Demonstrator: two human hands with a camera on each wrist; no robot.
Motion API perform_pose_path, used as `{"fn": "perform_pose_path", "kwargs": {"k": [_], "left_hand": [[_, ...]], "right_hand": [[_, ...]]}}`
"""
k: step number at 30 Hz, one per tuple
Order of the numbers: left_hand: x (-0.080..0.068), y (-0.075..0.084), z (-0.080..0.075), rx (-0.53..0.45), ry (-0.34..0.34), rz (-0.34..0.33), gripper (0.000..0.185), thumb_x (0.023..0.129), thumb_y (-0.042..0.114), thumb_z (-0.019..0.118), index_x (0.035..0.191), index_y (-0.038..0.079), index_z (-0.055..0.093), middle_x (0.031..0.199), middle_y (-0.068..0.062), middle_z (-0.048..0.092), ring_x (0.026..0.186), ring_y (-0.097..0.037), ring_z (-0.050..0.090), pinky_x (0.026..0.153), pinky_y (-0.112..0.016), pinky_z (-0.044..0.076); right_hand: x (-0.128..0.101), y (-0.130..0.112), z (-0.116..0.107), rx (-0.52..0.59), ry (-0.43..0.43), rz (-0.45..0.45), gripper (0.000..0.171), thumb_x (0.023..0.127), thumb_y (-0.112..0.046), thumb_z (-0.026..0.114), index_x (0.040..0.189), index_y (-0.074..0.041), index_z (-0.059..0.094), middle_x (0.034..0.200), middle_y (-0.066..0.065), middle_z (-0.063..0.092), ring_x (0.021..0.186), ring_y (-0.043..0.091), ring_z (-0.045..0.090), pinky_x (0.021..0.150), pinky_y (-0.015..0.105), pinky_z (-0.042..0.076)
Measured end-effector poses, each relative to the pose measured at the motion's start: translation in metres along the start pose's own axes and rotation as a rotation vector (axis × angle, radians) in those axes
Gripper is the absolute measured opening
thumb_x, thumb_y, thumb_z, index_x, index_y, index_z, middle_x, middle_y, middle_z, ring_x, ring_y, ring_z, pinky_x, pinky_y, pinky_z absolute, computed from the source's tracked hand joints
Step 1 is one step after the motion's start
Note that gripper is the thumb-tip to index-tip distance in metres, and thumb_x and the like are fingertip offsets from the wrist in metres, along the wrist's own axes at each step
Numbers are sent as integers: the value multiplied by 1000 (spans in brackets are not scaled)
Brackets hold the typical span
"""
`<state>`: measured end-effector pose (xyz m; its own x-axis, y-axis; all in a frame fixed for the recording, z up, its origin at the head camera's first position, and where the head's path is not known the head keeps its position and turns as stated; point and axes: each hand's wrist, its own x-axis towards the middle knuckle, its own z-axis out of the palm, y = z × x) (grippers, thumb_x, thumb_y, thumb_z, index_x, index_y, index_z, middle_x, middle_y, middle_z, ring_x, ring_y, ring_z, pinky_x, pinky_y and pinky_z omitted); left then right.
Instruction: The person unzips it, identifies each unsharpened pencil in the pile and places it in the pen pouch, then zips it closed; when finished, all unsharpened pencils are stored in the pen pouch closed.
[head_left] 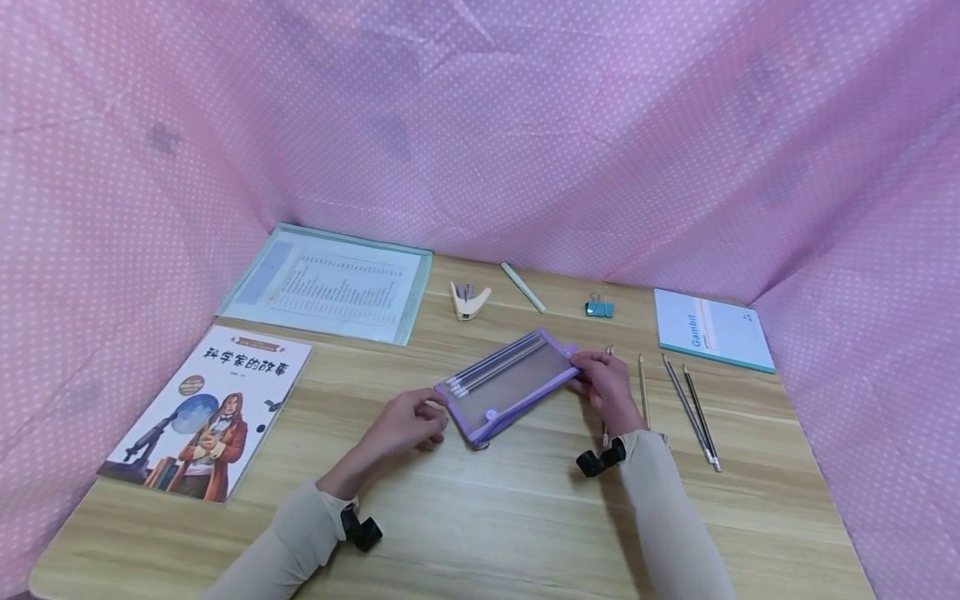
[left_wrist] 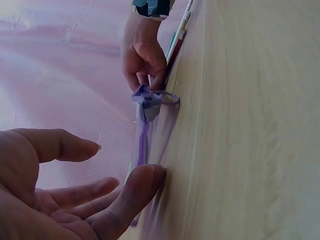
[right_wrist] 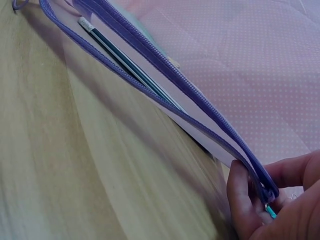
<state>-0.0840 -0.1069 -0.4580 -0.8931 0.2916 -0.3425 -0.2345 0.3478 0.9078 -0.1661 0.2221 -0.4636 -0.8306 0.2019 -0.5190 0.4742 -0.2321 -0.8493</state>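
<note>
A translucent zip pencil pouch (head_left: 517,385) with purple edging lies tilted between my hands, several pencils (head_left: 487,367) showing inside near its far side. My right hand (head_left: 606,385) pinches its right end between thumb and fingers. In the right wrist view the purple zipper (right_wrist: 165,65) gapes along its length, and pencils (right_wrist: 130,65) with white-tipped ends show through the gap. My left hand (head_left: 405,423) is at the pouch's left corner; in the left wrist view its thumb and fingers (left_wrist: 140,187) are spread apart, with fingertips close beside the pouch.
Loose pencils (head_left: 686,404) lie right of my right hand, one partly hidden beneath it. Behind the pouch are a stapler (head_left: 468,302), a pale green pen (head_left: 522,287) and a teal binder clip (head_left: 599,308). A notebook (head_left: 712,332), document folder (head_left: 330,279) and book (head_left: 213,408) flank them.
</note>
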Motion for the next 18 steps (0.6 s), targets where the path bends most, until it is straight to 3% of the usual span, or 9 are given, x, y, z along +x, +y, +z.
{"fn": "perform_pose_path", "kwargs": {"k": [6,11,18], "left_hand": [[2,-1,2,-106,-8,-12,37,91,5,60,126,-5,56,112,-25,72,82,-18,71,72,-33,62],[7,-2,-2,-215,51,-45,42,90,3,57,131,-5,53,117,-26,70,83,-16,70,77,-31,61],[13,0,-8,-258,81,-57,44,88,0,55,131,-6,53,108,-22,72,80,-14,69,77,-29,61]], "right_hand": [[-1,0,-2,-28,8,18,10,95,-1,61,101,-7,66,113,7,57,84,9,66,74,23,60],[-2,2,-4,-55,-11,37,26,95,-2,61,121,-1,61,127,13,55,86,9,68,79,25,61],[-8,4,-6,-111,-48,13,26,95,-1,60,120,4,59,117,11,55,81,9,68,75,24,61]]}}
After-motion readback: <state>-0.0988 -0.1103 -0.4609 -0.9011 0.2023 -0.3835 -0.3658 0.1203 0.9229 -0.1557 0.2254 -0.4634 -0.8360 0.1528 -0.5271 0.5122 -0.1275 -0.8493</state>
